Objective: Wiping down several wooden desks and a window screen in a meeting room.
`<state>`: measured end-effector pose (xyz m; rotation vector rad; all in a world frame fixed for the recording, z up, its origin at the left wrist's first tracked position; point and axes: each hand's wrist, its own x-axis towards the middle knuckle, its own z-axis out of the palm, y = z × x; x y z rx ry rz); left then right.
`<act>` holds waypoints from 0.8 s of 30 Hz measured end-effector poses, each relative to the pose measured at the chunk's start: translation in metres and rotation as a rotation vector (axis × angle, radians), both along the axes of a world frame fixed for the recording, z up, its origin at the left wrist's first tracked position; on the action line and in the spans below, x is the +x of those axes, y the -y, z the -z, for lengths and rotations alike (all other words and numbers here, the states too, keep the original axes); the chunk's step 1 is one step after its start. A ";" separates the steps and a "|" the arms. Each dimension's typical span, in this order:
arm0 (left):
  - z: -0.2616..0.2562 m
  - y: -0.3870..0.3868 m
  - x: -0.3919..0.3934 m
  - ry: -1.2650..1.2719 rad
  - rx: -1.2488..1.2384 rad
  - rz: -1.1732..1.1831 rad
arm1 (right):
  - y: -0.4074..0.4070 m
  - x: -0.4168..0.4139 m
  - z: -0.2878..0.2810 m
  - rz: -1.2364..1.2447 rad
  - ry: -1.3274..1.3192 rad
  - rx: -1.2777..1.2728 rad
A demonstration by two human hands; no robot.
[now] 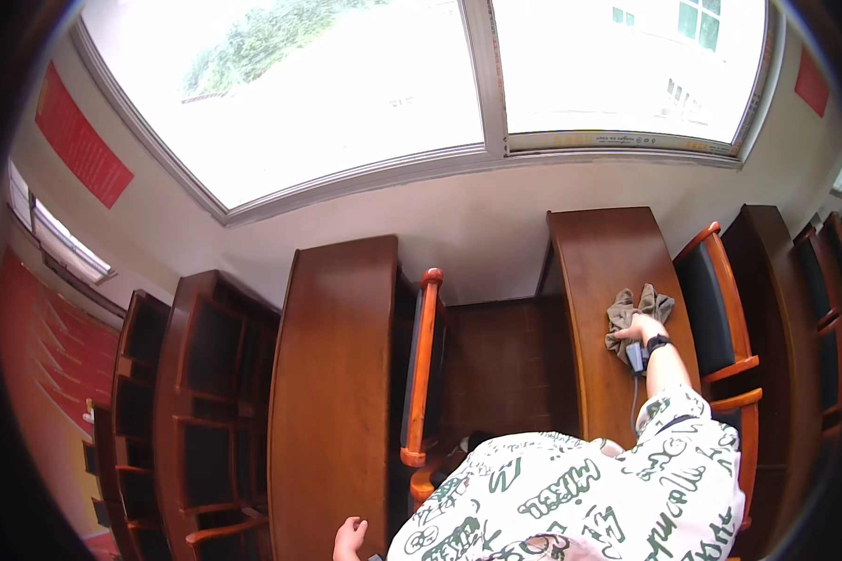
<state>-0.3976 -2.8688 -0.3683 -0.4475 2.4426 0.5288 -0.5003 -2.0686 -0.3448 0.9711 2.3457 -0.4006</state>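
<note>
A crumpled grey-brown cloth lies on the polished wooden desk at the right. My right hand presses down on the cloth, its fingers partly hidden in the folds. Around that wrist is a black band, with a small grey device and a cable beside it. My left hand is low in the picture, over the near end of another wooden desk; its fingers are loosely bent and it holds nothing visible.
Between the two desks stands a wooden chair with a dark back. Another chair is close against the right desk's far side. More desks and chairs stand in rows at both sides. A wall with a large window rises beyond the desk ends.
</note>
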 end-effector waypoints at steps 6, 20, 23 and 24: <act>0.001 -0.035 -0.159 -0.238 -0.043 0.109 | -0.045 -0.104 -0.084 -0.301 -0.655 0.067; -0.038 -0.143 -0.214 -0.312 -0.029 -0.245 | 0.044 -0.424 -0.239 -0.288 -1.777 0.034; -0.043 -0.153 -0.172 -0.087 -0.021 -0.384 | 0.053 -0.429 -0.244 -0.145 -1.836 -0.020; -0.044 -0.158 -0.161 -0.069 -0.018 -0.437 | 0.054 -0.432 -0.243 -0.136 -1.849 0.042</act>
